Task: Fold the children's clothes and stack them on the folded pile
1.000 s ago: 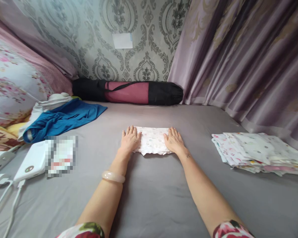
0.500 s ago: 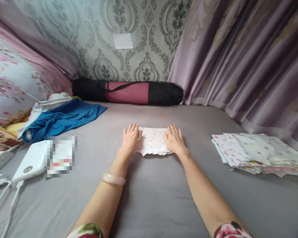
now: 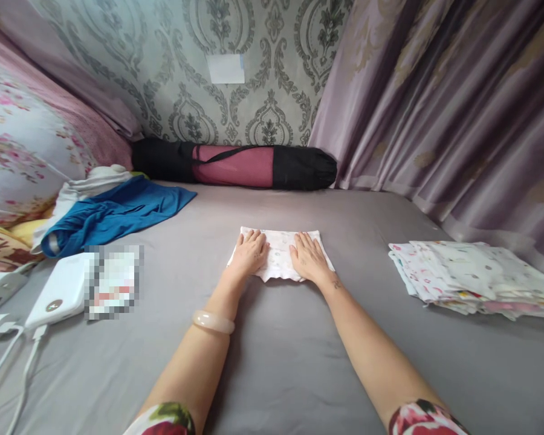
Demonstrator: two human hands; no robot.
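Note:
A folded white cloth [image 3: 279, 254] with a small faint print lies on the grey bed sheet [image 3: 281, 338] in front of me. Its near edge is wavy. Flat on its left part rests my left hand [image 3: 250, 252], fingers stretched out and holding nothing. My right hand [image 3: 309, 256] lies open in the same way on the right part. The middle of the cloth shows between my two hands, and its outer corners stick out past them. A pale bangle [image 3: 213, 322] circles my left wrist.
To the right is a stack of folded printed cloths [image 3: 471, 275]. At left lie a blue garment [image 3: 118, 211], a white power bank [image 3: 63, 290] with a cable, a power strip [image 3: 2, 290] and a blurred-out item [image 3: 115, 283]. A black and pink rolled bag [image 3: 233, 166] lies along the wall.
Both hands have slid inward over the cloth, closer together, and its outer corners now show beyond them. The view has shifted slightly.

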